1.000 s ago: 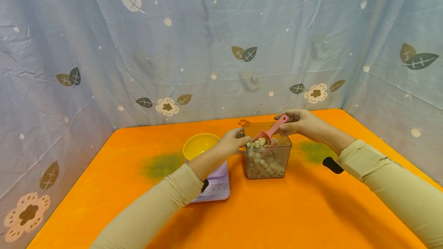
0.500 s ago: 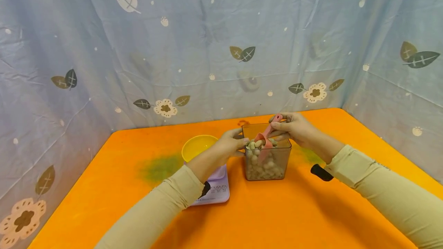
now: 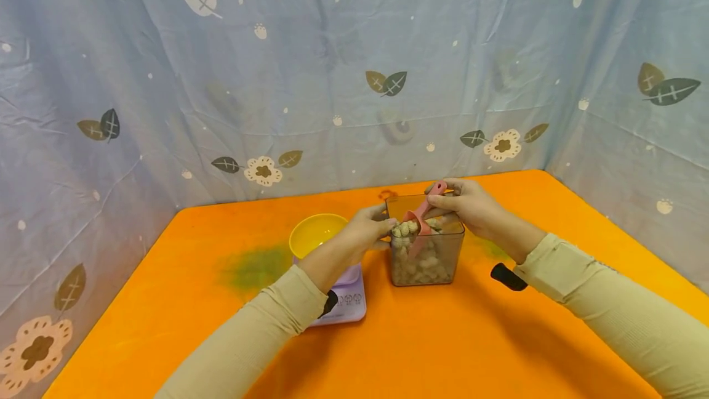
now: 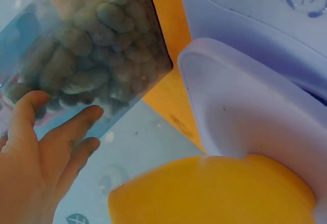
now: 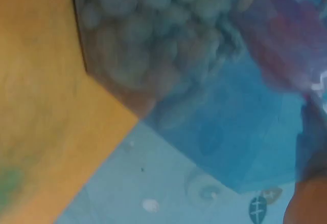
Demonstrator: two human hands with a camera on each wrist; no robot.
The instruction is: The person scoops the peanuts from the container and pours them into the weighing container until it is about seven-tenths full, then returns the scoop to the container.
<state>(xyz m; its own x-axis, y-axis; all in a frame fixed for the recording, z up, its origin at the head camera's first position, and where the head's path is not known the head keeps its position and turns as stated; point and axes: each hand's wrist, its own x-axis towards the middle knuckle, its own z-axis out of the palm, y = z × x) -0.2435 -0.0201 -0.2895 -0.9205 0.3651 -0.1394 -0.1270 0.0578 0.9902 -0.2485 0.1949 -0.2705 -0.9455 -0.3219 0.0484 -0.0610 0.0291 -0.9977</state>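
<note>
A clear, grey-tinted container stands on the table, partly filled with peanuts in the shell. At its left side, my left hand touches the wall with spread, fairly straight fingers, its thumb at the rim. My right hand holds a pink scoop by the handle above the open top. The scoop's head is down among the peanuts, and its lower part shows through the front wall. In the left wrist view, peanuts show behind the container's side, close to the fingertips.
A yellow bowl sits on a lilac kitchen scale, left of the container and partly hidden by the left arm. The orange tabletop ends at a patterned curtain behind and on both sides.
The right hand has moved left and slightly down with the scoop, whose head has gone deeper into the peanuts. The left hand stays at the container's side.
</note>
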